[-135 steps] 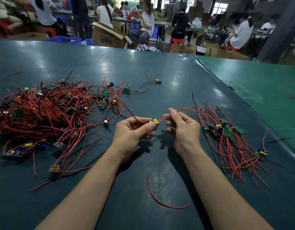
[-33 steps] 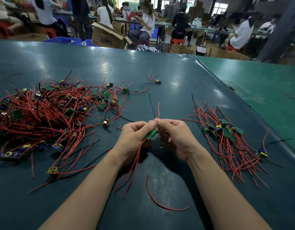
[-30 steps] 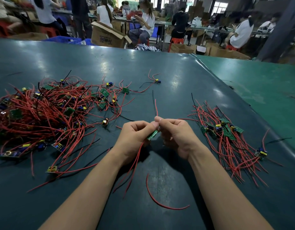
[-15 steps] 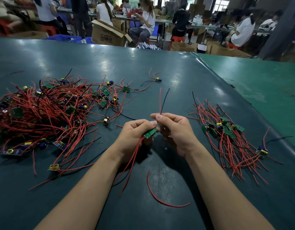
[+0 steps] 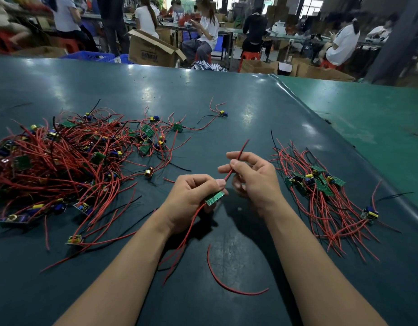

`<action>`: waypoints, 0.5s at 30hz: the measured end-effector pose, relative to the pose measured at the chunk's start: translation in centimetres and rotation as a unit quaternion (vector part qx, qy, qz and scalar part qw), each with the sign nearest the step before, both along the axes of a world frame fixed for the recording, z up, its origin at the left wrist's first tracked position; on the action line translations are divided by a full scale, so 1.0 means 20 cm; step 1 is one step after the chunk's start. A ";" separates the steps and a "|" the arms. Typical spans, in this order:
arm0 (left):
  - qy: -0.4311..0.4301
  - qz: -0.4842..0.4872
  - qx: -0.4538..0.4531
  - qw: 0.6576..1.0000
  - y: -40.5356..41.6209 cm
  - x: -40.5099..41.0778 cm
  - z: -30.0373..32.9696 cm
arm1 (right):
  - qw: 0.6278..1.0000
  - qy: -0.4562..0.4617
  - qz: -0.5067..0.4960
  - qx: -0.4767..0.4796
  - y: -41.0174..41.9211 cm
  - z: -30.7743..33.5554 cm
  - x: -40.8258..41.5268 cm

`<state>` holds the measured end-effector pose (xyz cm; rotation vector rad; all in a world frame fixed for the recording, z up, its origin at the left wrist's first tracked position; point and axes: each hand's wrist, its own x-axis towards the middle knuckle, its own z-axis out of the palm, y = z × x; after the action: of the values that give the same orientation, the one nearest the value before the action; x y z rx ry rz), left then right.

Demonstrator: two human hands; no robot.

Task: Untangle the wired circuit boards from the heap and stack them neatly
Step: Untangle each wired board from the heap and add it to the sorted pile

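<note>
The left hand (image 5: 194,196) holds a small green circuit board (image 5: 214,198) in its grip, thumb on top and fingers curled under. The board sits in the middle of the surface (image 5: 226,102), just above it, between the two piles. The right hand (image 5: 255,177) pinches a red wire (image 5: 236,160) that runs up and away from the board, pointing to the far right. More red wires hang down from the board toward the person.

The big messy heap (image 5: 62,156) lies to the left. The neat stack (image 5: 320,187) lies to the right, near the right hand and well apart from the left hand. So the board likely has to go right, with its wires laid the same way as the others there.
</note>
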<state>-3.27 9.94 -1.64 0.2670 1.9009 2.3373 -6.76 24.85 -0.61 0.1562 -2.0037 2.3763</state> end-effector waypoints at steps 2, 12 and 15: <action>0.003 -0.005 -0.014 1.000 0.00 0.00 0.00 | 0.999 -0.020 -0.014 -0.036 0.01 0.01 -0.01; 0.016 -0.039 -0.022 0.999 0.00 0.02 0.02 | 0.987 -0.081 -0.044 -0.128 0.01 0.03 -0.02; 0.016 -0.045 -0.022 0.999 0.00 0.02 0.02 | 0.984 -0.066 -0.050 -0.157 0.02 0.03 -0.03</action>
<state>-2.83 9.93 -1.26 0.3807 1.9103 2.2441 -7.27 25.26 0.07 -0.1107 -1.6061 2.6545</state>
